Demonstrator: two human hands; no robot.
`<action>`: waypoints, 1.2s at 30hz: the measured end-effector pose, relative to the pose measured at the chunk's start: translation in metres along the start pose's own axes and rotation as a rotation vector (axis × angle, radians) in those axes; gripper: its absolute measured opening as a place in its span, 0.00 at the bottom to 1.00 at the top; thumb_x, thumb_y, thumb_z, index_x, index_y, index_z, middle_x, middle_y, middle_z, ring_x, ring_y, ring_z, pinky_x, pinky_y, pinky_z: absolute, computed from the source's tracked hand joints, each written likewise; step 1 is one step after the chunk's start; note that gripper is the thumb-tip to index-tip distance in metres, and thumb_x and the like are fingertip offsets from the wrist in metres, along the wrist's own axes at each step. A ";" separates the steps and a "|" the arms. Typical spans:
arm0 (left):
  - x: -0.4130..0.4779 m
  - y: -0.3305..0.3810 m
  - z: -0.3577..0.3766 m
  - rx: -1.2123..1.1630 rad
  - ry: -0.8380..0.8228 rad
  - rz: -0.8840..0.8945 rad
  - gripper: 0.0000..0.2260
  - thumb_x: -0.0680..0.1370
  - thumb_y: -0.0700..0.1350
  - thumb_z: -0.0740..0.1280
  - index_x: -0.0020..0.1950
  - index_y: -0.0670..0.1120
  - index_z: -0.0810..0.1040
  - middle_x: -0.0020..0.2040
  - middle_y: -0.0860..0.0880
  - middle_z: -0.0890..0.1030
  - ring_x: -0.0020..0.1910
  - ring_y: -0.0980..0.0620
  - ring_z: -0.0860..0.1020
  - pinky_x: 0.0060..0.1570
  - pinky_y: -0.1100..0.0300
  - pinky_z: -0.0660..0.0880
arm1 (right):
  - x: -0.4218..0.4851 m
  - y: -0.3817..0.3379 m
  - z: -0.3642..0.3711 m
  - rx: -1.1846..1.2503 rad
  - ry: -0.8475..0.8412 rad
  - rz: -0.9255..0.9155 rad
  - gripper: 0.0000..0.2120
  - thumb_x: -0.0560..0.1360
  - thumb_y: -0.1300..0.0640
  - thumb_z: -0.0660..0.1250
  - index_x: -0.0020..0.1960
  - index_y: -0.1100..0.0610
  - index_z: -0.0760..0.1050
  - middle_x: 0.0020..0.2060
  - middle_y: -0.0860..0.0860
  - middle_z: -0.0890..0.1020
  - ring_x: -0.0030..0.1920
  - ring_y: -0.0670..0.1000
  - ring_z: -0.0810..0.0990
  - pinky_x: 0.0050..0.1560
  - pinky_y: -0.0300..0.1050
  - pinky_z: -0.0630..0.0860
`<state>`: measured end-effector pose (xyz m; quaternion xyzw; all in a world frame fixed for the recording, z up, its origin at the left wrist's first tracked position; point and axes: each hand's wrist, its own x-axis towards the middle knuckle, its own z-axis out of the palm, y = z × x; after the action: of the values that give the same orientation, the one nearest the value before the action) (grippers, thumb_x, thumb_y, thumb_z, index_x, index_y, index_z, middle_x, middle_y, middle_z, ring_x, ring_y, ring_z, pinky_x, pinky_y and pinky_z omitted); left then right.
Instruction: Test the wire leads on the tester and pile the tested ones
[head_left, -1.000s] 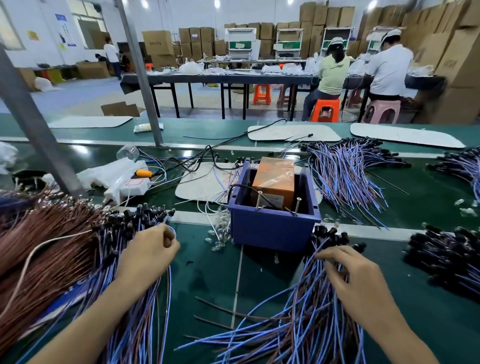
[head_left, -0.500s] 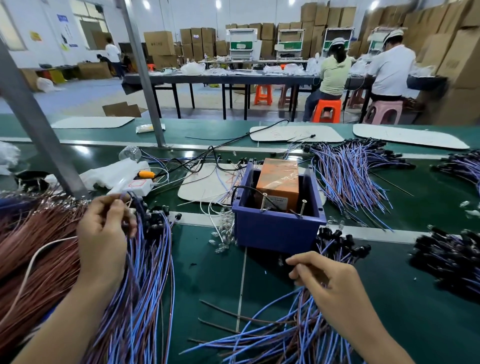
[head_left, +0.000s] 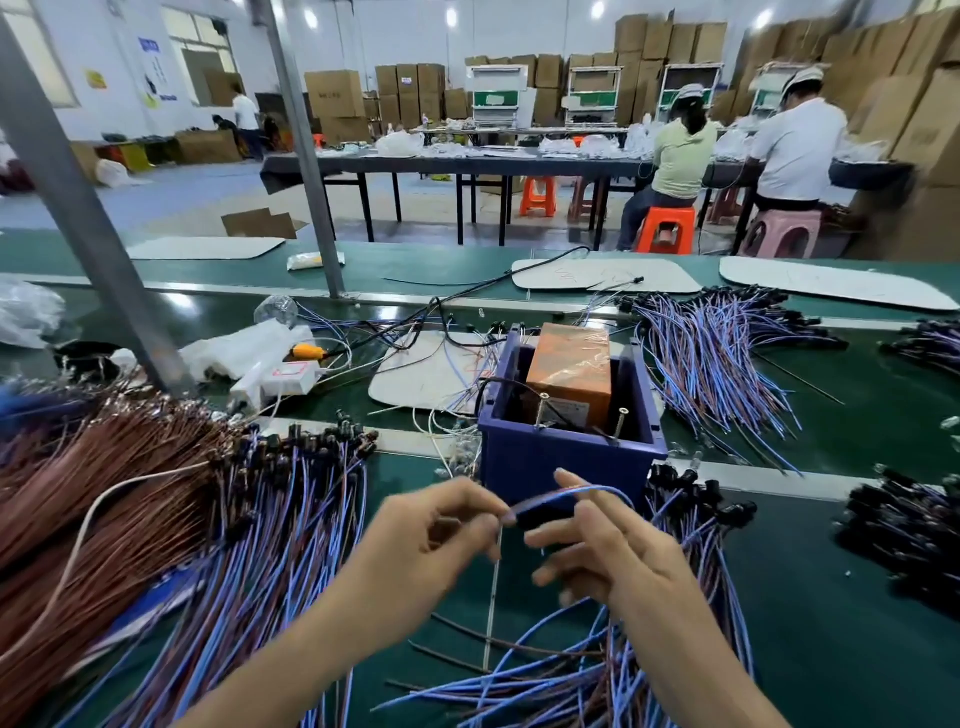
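Just in front of the blue tester box (head_left: 566, 462), which holds an orange block (head_left: 571, 371) and two upright metal pins, my two hands meet. My left hand (head_left: 431, 540) pinches one end of a blue-and-brown wire lead (head_left: 571, 493). My right hand (head_left: 608, 551) holds the same lead, which arcs over its fingers; its black end piece sits between the two hands. A large pile of blue leads (head_left: 270, 525) lies at the left. Another pile of leads (head_left: 623, 670) lies under my right forearm.
Brown wire bundles (head_left: 93, 493) fill the far left. More lead piles (head_left: 711, 358) lie behind the box and black-ended ones (head_left: 904, 530) at the right. A slanted metal post (head_left: 88, 223) and white bags stand back left. Workers sit at a far table.
My left hand left the left pile and came to the middle. My right hand rose from the right pile with one lead, and both hands now hold it before the box.
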<state>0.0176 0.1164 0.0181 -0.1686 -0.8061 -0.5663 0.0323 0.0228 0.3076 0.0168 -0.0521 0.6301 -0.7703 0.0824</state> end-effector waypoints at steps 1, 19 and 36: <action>-0.002 -0.001 0.007 -0.015 -0.055 -0.013 0.11 0.79 0.40 0.66 0.46 0.56 0.80 0.33 0.53 0.81 0.25 0.62 0.69 0.27 0.71 0.65 | 0.000 -0.002 0.002 0.077 0.029 0.024 0.20 0.69 0.48 0.63 0.60 0.50 0.76 0.38 0.58 0.85 0.31 0.52 0.80 0.28 0.39 0.74; 0.007 0.017 -0.043 -1.377 -0.633 -0.057 0.21 0.82 0.41 0.53 0.68 0.26 0.64 0.62 0.27 0.73 0.60 0.37 0.74 0.64 0.49 0.67 | 0.002 -0.009 -0.056 -0.179 0.134 0.361 0.16 0.82 0.57 0.59 0.39 0.63 0.75 0.27 0.57 0.80 0.21 0.49 0.71 0.18 0.37 0.64; 0.047 0.035 0.045 -0.420 0.057 -0.038 0.08 0.76 0.35 0.67 0.51 0.44 0.82 0.33 0.53 0.81 0.32 0.59 0.77 0.36 0.69 0.74 | 0.004 -0.027 -0.002 -0.242 0.218 -0.243 0.07 0.74 0.64 0.69 0.39 0.58 0.81 0.28 0.53 0.82 0.25 0.47 0.76 0.25 0.39 0.74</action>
<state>-0.0095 0.1796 0.0447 -0.1405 -0.6721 -0.7269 0.0084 0.0164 0.3142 0.0424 -0.0533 0.7125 -0.6943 -0.0867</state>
